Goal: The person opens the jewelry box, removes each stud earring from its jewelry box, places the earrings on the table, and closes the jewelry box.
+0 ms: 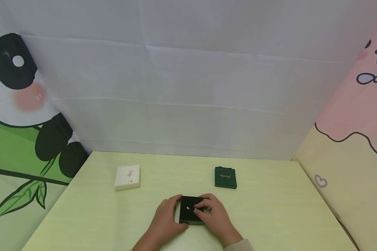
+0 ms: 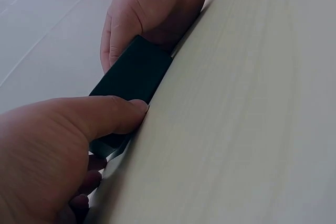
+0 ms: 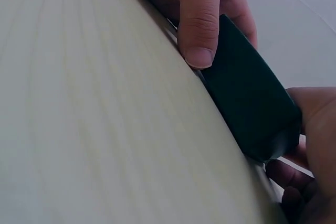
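In the head view, a small dark green jewelry box (image 1: 191, 221) with a black insert (image 1: 188, 201) stands on the table near its front. A tiny silver star-like stud (image 1: 187, 208) shows on that insert. My left hand (image 1: 167, 218) grips the box at its left side, thumb (image 2: 123, 116) on the near wall in the left wrist view. Over the insert's right part, my right hand (image 1: 216, 218) has thumb and forefinger pinched at a tiny silver earring (image 1: 196, 208), mostly hidden by the fingers. The wrist views show the box's green near wall (image 3: 247, 87), not its inside.
Behind the hands to the right lies a green lid (image 1: 225, 177) with gold lettering. A white box (image 1: 127, 177) with a pink flower print sits at the back left of the pale yellow table (image 1: 279, 209). Printed cloth walls (image 1: 188, 76) rise at the back and both sides.
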A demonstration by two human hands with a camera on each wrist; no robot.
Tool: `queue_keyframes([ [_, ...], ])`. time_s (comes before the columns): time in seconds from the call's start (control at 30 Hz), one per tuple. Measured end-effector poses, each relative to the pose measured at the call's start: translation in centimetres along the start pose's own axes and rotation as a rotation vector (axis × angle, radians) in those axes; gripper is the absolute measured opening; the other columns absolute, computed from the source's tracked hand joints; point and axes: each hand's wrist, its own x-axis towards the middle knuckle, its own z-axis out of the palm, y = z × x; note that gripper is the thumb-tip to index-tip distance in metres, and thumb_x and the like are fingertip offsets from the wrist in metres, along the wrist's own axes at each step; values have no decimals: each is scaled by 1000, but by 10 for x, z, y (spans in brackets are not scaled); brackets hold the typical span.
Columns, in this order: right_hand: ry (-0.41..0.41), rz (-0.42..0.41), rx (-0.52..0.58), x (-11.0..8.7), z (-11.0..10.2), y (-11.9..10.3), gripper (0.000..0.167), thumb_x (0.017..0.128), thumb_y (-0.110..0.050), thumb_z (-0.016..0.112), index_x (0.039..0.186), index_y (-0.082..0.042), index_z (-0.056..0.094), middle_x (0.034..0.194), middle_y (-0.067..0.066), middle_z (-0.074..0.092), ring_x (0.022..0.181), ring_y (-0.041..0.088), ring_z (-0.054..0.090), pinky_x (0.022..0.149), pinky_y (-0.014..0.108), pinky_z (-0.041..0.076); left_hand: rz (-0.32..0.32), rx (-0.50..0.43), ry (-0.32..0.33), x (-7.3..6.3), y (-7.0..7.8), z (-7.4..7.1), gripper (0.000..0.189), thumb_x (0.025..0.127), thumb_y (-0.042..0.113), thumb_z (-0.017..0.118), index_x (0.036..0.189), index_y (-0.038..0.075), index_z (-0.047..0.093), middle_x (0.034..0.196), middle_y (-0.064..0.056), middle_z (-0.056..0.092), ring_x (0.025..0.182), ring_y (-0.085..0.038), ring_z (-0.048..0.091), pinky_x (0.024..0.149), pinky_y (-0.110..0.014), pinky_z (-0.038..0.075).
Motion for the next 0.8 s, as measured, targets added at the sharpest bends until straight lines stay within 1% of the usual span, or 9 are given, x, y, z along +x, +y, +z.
queue_keyframes([
  [0.17,-10,9,3,1,0,-1,4,89,-28,82,92,-29,79,124,-11,62,114,19,60,91,39,50,0,-1,-2,0,1,-1,95,65,34,94,146,11,51,130,-3,62,115,-22,54,98,-50,45],
  [0.43,-21,27,14,1,-1,-2,10,90,-28,82,85,-29,73,125,-10,61,122,25,58,101,51,46,0,-5,-2,0,0,-1,95,64,33,94,146,9,51,129,-6,61,113,-22,54,98,-50,46],
  [0.67,-22,40,30,1,-1,-3,14,92,-25,79,82,-28,69,125,-10,60,123,24,57,105,53,42,3,-11,-2,-1,2,-3,94,65,32,93,145,9,51,130,-7,61,113,-23,54,98,-50,46],
  [0.8,-45,43,61,1,-3,-5,14,95,-24,76,83,-26,68,126,-9,60,123,25,56,106,55,41,7,-8,0,-1,2,-2,94,65,33,93,145,9,51,130,-6,61,113,-23,54,97,-50,46],
])
